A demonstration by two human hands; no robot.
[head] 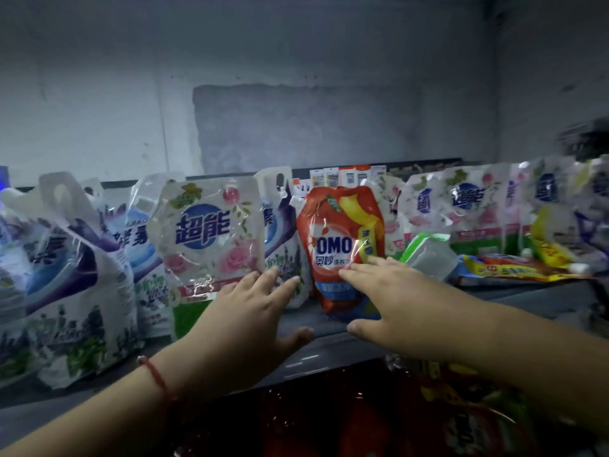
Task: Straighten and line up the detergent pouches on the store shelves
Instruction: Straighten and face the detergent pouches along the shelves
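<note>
You look from your head-worn wide-angle camera, close up, forward and slightly down onto the grey store shelf [329,328] and its row of standing pouches.

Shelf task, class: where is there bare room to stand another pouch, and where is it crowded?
Bare shelf lies along the front edge, right of the red OMO pouch, before the flat-lying pouches. The left, around the rose pouch, is packed tight.
</note>
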